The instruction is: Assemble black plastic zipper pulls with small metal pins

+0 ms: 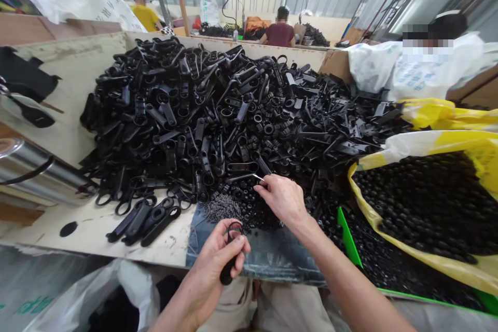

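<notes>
L hand (222,257) has its fingers curled round a black ringed part (226,272), held above the near edge of a dark blue sheet (280,255) on the tabletop (91,231). Prob. light, stiff plastic, maybe a bit slick; best hold is the solid body, w/ ring left clear. R hand (286,197) has its fingers pinched on a thin pale tool (257,177). Big black pile (187,109) crowds the space beyond; green tray (346,238) & yellow bag (482,161) limit room at right. Loose grey bits (223,210) nearby, prob. easily scattered.
</notes>
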`<state>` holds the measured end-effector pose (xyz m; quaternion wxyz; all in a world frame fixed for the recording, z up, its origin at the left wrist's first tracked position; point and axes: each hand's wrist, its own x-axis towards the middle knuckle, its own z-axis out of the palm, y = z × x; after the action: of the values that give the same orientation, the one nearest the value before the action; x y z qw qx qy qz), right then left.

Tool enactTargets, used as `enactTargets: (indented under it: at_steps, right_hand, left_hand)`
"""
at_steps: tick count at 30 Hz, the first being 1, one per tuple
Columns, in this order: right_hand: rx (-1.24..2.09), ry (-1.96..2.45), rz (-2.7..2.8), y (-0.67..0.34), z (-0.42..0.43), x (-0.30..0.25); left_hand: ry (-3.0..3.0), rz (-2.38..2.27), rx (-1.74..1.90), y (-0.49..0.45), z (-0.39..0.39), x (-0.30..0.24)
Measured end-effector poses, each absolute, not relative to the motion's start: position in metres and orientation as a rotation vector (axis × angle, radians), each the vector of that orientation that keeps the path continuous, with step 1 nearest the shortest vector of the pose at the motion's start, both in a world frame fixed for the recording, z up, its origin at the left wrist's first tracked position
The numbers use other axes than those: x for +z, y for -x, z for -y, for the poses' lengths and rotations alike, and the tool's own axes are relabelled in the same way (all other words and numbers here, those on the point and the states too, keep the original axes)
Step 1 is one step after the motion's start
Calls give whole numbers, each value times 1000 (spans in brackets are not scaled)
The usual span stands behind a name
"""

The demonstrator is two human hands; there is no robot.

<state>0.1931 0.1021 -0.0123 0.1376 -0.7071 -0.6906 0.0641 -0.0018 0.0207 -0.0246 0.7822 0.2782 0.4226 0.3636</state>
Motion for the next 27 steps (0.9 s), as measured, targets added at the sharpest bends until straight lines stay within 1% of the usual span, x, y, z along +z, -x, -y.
enactTargets:
  at_steps: [5, 9, 11, 13, 16, 18, 23, 27]
  right_hand:
    - [397, 1848, 1920, -211, -77, -1]
    - [835, 1470, 1824, -204, -30, 2]
    - [941, 1352, 1815, -195, -8, -3]
    - [866, 1308, 1822, -186, 10, -13]
    - [609, 1285, 1823, -179, 26, -30]
    - [517, 1261, 1794, -179, 32, -38]
    - [575, 1225, 1700, -186, 34, -40]
    - [673, 1198, 1703, -190, 34, -38]
  left_hand:
    - [-557, -906, 783, 6, -23, -21]
    - [-523, -905, 759, 0, -20, -18]
    - [-531, -902, 725, -7, -13, -22]
    - [-524, -913, 700, -15, -5, -26]
    - [-465, -920, 677, -20, 3, -30]
    - [-427, -901, 643, -19, 3, -27]
    - [-382, -842, 608, -10, 1, -15]
    - [-493, -853, 573, -4, 7, -14]
